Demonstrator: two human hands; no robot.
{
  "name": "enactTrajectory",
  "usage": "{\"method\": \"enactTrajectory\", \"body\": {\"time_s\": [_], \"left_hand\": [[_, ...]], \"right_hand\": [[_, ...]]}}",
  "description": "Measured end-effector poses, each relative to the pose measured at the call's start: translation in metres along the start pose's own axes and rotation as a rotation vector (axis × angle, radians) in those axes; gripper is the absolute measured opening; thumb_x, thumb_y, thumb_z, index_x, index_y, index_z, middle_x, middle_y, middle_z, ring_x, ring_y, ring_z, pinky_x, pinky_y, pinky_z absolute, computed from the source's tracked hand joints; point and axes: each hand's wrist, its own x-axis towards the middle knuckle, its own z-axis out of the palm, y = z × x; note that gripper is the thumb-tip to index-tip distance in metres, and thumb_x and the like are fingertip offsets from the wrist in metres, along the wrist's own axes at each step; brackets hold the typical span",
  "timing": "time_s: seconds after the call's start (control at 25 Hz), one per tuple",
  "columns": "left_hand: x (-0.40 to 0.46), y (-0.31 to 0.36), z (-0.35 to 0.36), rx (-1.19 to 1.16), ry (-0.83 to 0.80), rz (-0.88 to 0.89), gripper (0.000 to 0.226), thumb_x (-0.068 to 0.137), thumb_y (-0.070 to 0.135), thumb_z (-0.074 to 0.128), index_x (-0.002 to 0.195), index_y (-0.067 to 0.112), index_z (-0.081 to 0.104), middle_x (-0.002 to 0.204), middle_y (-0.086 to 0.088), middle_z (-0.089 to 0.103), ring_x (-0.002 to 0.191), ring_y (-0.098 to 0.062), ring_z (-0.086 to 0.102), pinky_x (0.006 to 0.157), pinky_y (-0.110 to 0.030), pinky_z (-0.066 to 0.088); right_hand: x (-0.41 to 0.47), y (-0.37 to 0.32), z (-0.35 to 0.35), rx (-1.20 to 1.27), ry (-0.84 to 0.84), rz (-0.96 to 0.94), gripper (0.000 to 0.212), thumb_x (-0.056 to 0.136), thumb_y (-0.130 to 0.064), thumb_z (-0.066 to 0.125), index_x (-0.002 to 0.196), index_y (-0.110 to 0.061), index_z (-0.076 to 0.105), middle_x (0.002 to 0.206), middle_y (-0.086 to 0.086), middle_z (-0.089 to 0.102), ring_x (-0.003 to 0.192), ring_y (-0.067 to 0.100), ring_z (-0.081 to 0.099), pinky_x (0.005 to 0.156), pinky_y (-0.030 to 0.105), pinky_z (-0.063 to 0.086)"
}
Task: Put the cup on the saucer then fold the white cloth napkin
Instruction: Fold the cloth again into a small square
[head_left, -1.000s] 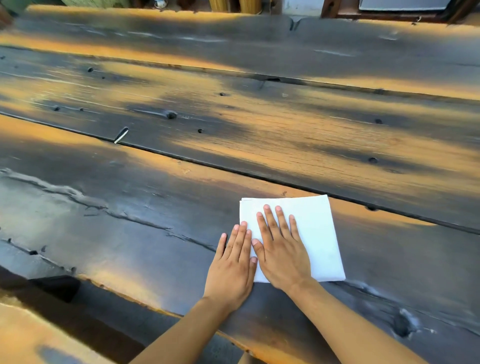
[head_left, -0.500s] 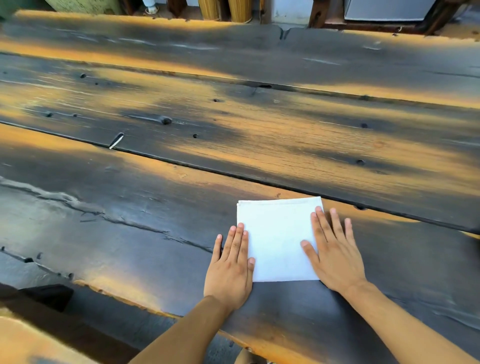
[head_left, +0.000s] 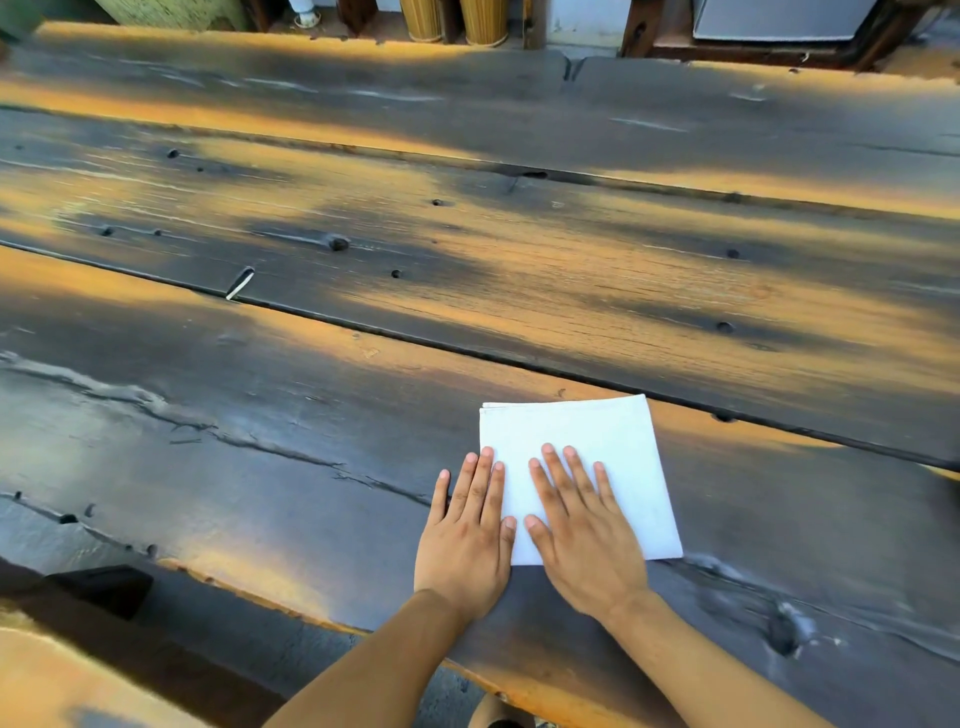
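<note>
The white cloth napkin (head_left: 608, 441) lies folded into a small square on the dark wooden table (head_left: 363, 415), near its front edge. My left hand (head_left: 467, 535) lies flat with straight fingers at the napkin's left edge, mostly on the wood. My right hand (head_left: 579, 525) presses flat on the napkin's lower left part, fingers spread. Neither a cup nor a saucer is in view.
The table is made of wide, weathered planks with gaps and knots between them. A wooden bench (head_left: 67, 675) runs below the front edge at the lower left. Woven baskets (head_left: 452, 21) and furniture legs stand beyond the far edge.
My right hand slid right across the napkin to its right edge, then came back left and now lies beside my left hand. The left hand stayed at the napkin's left edge.
</note>
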Motion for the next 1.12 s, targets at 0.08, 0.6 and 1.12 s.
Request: {"method": "enactTrajectory", "body": {"time_s": [0.08,0.6,1.12], "left_hand": [[0.000,0.001,-0.002,-0.006,-0.001,-0.008,0.063,0.107,0.042,0.011,0.160,0.009,0.008,0.170,-0.005,0.003,0.157,-0.021,0.000,0.123,-0.047,0.007],[-0.008,0.000,-0.029,-0.027,-0.066,0.032,0.066,0.101,0.035,0.031,0.158,0.004,0.020,0.168,-0.015,0.007,0.156,-0.033,0.006,0.124,-0.053,0.014],[-0.052,-0.040,-0.022,0.121,-0.136,0.272,0.064,0.104,0.047,0.030,0.155,0.008,0.035,0.167,-0.008,0.016,0.154,-0.025,0.021,0.119,-0.045,0.018]], "right_hand": [[-0.013,0.033,-0.003,-0.018,0.008,0.027,0.073,0.103,-0.056,0.017,0.160,-0.012,0.015,0.170,0.004,0.008,0.157,0.023,0.004,0.124,0.049,0.015],[-0.056,0.057,-0.018,0.045,-0.010,0.170,0.068,0.104,-0.049,0.017,0.160,-0.012,0.012,0.170,0.004,0.002,0.157,0.023,-0.004,0.126,0.041,0.002],[-0.115,0.089,-0.017,-0.123,-0.111,0.114,0.070,0.103,-0.053,0.020,0.159,-0.012,0.021,0.169,0.006,0.015,0.156,0.027,0.008,0.123,0.048,0.009]]}}
